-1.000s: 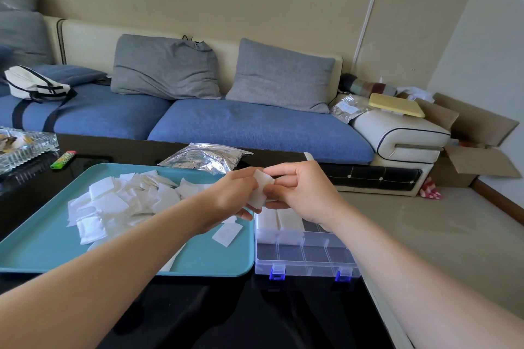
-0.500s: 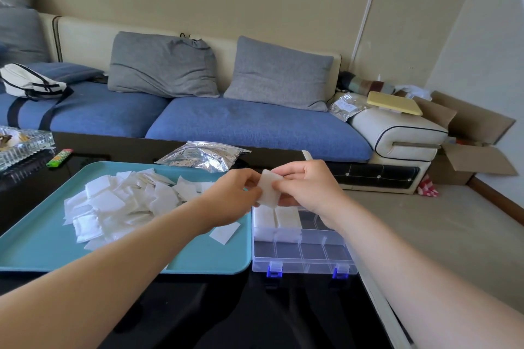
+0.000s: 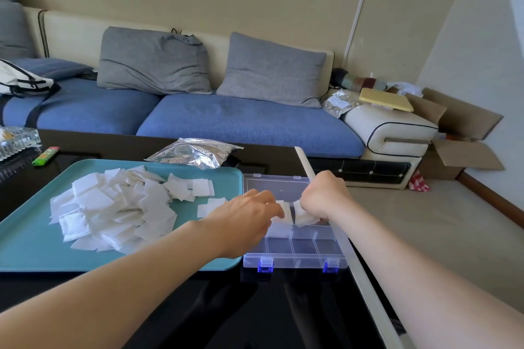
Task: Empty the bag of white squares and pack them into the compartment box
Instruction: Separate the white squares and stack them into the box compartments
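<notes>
Two hands are held over one box (image 3: 295, 259) on the counter (image 3: 283, 320). Fingers of the left hand (image 3: 246, 215) are laid nearly straight on squares (image 3: 286, 211) in a back compartment; those of the right hand (image 3: 323, 198) are curled round a small stack (image 3: 303, 218). Uncounted more are heaped on one tray (image 3: 34, 249), near one bag (image 3: 195, 151).

No legible text, labels or numbers.

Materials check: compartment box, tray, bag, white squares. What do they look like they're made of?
Compartment box: clear rigid plastic, glossy, with see-through walls and blue latches.
Tray: teal, smooth, low sheen; probably moulded plastic.
Bag: silvery, crinkled, reflective; foil or metallised film.
White squares: thin, matte, slightly limp; paper or nonwoven fabric, can't tell which.
</notes>
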`<state>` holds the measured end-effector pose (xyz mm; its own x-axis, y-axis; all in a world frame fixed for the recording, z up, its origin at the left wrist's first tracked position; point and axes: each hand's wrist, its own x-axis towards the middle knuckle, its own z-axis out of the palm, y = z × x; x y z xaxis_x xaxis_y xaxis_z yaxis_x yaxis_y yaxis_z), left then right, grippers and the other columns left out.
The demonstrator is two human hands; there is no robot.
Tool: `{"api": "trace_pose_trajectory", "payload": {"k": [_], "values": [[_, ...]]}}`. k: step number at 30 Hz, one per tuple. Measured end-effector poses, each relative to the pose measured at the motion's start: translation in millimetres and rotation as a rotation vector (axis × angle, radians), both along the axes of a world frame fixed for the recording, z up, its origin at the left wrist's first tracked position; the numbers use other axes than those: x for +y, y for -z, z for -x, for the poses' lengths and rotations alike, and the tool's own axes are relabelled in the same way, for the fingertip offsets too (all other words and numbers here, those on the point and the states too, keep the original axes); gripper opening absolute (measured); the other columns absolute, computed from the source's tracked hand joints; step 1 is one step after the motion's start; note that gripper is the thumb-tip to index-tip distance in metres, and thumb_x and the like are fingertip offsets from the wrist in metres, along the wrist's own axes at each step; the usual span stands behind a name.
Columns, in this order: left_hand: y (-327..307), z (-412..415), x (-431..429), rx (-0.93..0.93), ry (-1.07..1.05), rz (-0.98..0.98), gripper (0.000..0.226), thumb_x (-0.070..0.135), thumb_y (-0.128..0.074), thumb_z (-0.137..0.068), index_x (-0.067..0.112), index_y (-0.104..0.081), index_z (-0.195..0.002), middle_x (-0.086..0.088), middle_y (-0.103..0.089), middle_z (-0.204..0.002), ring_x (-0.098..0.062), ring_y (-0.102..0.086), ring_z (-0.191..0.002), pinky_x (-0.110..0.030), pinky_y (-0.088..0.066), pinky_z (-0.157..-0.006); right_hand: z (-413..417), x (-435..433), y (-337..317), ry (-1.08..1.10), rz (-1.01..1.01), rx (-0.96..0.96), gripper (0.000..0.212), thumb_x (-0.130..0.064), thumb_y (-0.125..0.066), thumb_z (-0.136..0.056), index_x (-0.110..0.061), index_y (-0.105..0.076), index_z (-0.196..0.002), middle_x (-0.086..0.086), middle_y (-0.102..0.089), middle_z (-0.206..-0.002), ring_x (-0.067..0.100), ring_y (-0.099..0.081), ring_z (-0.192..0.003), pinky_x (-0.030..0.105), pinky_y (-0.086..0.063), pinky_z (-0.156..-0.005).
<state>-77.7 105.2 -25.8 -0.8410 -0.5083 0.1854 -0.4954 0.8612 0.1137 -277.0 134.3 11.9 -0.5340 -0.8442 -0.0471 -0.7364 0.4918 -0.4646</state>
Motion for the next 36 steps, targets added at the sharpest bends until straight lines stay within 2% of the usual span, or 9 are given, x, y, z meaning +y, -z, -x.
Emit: {"api": "trace_pose_trajectory", "payload": {"k": [5, 10, 15, 19, 25, 29, 31, 33, 36], "values": [[4.6, 5.2, 3.8, -0.045, -0.052, 0.087, 0.038, 0.018, -0.050, -0.106, 0.028, -0.047, -0.143, 0.003, -0.049, -0.132, -0.022, -0.052, -0.118, -0.041, -0.052, -0.093, 3.1, 0.9, 4.8, -0.079, -0.022, 0.022, 0.031, -0.004, -0.078, -0.089, -0.008, -0.066, -0.118, 0.008, -0.064, -0.112, 0.019, -0.060, -0.087, 0.020, -0.043, -0.055], [4.3, 3.9, 3.1, -0.091, -0.050, 0.080, 0.040, 0.015, -0.051, -0.106, 0.028, -0.046, -0.143, 0.004, -0.048, -0.131, -0.021, -0.050, -0.117, -0.041, -0.054, -0.090, 1.2, 0.1, 12.2, -0.188, -0.070, 0.069, 0.023, 0.000, -0.076, -0.090, -0.007, -0.075, -0.112, 0.010, -0.068, -0.113, 0.026, -0.065, -0.109, 0.026, -0.050, -0.080], [1.0, 3.5, -0.1, -0.100, -0.041, 0.024, 0.049, 0.003, -0.050, -0.099, 0.027, -0.049, -0.142, 0.004, -0.049, -0.132, -0.021, -0.050, -0.119, -0.041, -0.052, -0.093, -0.2, -1.4, 17.0, -0.211, -0.105, 0.211, 0.041, -0.013, -0.082, -0.087, -0.007, -0.069, -0.125, 0.008, -0.069, -0.113, 0.024, -0.068, -0.103, 0.029, -0.057, -0.084], [-3.6, -3.0, -9.3, 0.014, -0.063, -0.071, 0.044, 0.000, -0.047, -0.099, 0.024, -0.059, -0.134, 0.005, -0.054, -0.125, -0.018, -0.054, -0.115, -0.034, -0.050, -0.092, -2.7, 2.9, 14.5, -0.233, -0.087, 0.396, 0.030, -0.013, -0.076, -0.094, -0.014, -0.069, -0.123, 0.011, -0.064, -0.119, 0.026, -0.062, -0.091, 0.032, -0.054, -0.075], [-24.1, -26.3, -30.9, 0.040, -0.384, -0.079, 0.045, -0.006, -0.044, -0.090, 0.024, -0.064, -0.118, 0.005, -0.052, -0.119, -0.021, -0.056, -0.098, -0.034, -0.046, -0.076, -10.6, 4.2, 6.0, -0.292, -0.162, 0.444, 0.025, -0.001, -0.066, -0.096, -0.010, -0.062, -0.119, 0.010, -0.060, -0.113, 0.029, -0.066, -0.097, 0.036, -0.057, -0.077], [-16.8, -48.2, -49.1, -0.096, -0.503, -0.139, 0.040, 0.003, -0.049, -0.092, 0.025, -0.068, -0.118, 0.004, -0.058, -0.127, -0.023, -0.061, -0.112, -0.035, -0.050, -0.080, -31.2, 0.5, -7.2, -0.308, -0.030, 0.534, 0.022, 0.001, -0.064, -0.092, -0.015, -0.048, -0.095, 0.003, -0.047, -0.085, 0.029, -0.057, -0.084, 0.037, -0.048, -0.067], [-11.7, -56.1, -57.1, -0.146, -0.517, -0.179, 0.029, 0.015, -0.051, -0.095, 0.022, -0.070, -0.116, 0.001, -0.064, -0.126, -0.024, -0.061, -0.116, -0.038, -0.054, -0.092, -45.5, -4.0, -10.2, -0.341, 0.034, 0.538, 0.024, 0.001, -0.063, -0.093, -0.015, -0.047, -0.087, 0.004, -0.048, -0.082, 0.030, -0.056, -0.080, 0.037, -0.045, -0.065], [-10.5, -59.9, -59.2, -0.206, -0.484, -0.211, 0.028, 0.026, -0.055, -0.101, 0.020, -0.067, -0.126, 0.000, -0.060, -0.132, -0.023, -0.054, -0.128, -0.034, -0.045, -0.104, -60.5, -10.1, -9.6, -0.398, 0.097, 0.522, 0.024, 0.000, -0.062, -0.093, -0.014, -0.048, -0.081, 0.004, -0.050, -0.079, 0.032, -0.055, -0.076, 0.036, -0.040, -0.061], [-8.1, -64.5, -63.0, -0.201, -0.425, -0.258, 0.041, 0.027, -0.055, -0.105, 0.023, -0.051, -0.146, 0.000, -0.046, -0.145, -0.021, -0.042, -0.139, -0.031, -0.034, -0.107, -81.2, -20.3, -3.5, -0.512, 0.169, 0.486, 0.013, -0.002, -0.059, -0.091, -0.013, -0.058, -0.085, 0.009, -0.062, -0.087, 0.036, -0.061, -0.081, 0.037, -0.040, -0.062]]}}
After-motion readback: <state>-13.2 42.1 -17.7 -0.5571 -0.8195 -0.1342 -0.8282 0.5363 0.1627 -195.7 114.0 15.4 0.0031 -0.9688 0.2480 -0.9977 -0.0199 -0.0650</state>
